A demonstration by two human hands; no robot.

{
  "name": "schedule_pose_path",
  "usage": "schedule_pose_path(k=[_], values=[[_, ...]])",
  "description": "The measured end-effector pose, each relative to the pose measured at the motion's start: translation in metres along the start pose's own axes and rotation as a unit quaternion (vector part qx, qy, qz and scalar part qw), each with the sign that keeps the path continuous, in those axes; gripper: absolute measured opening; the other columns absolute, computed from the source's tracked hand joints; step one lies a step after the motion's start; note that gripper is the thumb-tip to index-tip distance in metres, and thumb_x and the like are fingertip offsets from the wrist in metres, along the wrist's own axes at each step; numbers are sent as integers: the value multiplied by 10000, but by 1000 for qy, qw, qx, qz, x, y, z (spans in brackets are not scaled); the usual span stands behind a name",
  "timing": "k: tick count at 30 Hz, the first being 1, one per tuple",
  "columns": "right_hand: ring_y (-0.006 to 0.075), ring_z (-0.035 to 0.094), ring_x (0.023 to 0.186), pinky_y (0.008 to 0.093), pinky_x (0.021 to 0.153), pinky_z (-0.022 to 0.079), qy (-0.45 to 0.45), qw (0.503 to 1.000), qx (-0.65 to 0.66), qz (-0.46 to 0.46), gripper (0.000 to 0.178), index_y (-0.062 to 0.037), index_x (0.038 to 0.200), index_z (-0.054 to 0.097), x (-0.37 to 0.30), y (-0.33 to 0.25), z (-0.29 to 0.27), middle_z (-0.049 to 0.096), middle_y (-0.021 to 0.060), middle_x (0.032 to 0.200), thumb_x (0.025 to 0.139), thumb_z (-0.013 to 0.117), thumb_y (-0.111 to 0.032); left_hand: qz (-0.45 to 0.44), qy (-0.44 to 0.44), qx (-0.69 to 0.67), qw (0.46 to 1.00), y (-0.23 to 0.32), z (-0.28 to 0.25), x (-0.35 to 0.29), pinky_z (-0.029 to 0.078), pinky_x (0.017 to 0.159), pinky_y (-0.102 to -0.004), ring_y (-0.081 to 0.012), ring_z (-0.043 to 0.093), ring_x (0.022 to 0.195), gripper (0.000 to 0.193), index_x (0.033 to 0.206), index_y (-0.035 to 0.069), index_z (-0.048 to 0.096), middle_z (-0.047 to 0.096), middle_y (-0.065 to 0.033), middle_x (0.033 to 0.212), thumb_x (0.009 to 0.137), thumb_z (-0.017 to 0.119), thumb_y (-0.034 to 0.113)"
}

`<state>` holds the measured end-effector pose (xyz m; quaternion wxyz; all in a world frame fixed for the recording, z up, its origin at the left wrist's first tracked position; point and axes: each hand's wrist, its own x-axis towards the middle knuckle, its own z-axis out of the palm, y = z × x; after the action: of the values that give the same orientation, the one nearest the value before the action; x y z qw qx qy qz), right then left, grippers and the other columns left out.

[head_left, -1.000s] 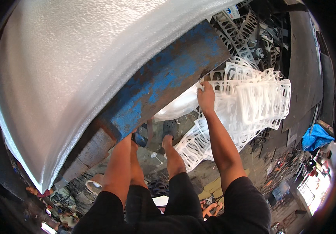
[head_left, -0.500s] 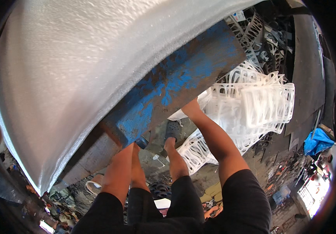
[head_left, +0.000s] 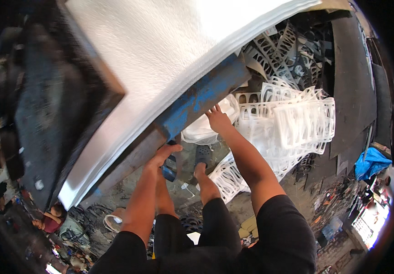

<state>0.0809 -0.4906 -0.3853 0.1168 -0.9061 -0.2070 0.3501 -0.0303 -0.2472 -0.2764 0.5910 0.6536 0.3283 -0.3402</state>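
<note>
A stack of white foam-like sheets (head_left: 160,50) lies over a worn blue-painted metal block (head_left: 206,91), its front edge hanging past the metal. My left hand (head_left: 162,156) is at the lower left end of that block, thumb stretched out to the right; its other fingers are partly hidden, and I see nothing held in it. Farther right, my right hand (head_left: 219,121) has its fingers spread, their tips at the block's front edge, also holding nothing I can see. Just past it is a bundle of white material (head_left: 206,128) below the block.
White sheets with rows of cut-out holes (head_left: 293,123) are piled to the right, with dark offcuts (head_left: 288,50) behind. A dark panel (head_left: 55,105) stands at left. Dark boards (head_left: 354,77) lean at far right, near a blue plastic sheet (head_left: 371,163). A person (head_left: 53,219) is at lower left.
The white sheets, earlier bulging up close across the left, have sunk away and show a layered edge. The dark panel has come into view. Both hands, earlier mostly hidden by the blue block, now show.
</note>
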Motion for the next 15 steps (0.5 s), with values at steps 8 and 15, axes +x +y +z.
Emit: schedule_pose_path(k=[8,15], values=[[296,704,811,391,760,547,-187,909,373,14,571,-29,1022,712,-218,-94,-90,710,157,824,934,535,-564,356,183,10,917,21,13,-167,487,969,-391,-220,547,1141,895,1428,75,294,511,-98,1246,720,840,40],[261,638,1000,417,880,528,-99,471,876,10,630,-8,1378,404,-350,-264,-214,638,192,1110,1011,401,-521,484,178,-104,850,103,26,-345,441,1006,-350,-229,531,1205,882,1395,51,370,555,-156,1253,709,885,257]])
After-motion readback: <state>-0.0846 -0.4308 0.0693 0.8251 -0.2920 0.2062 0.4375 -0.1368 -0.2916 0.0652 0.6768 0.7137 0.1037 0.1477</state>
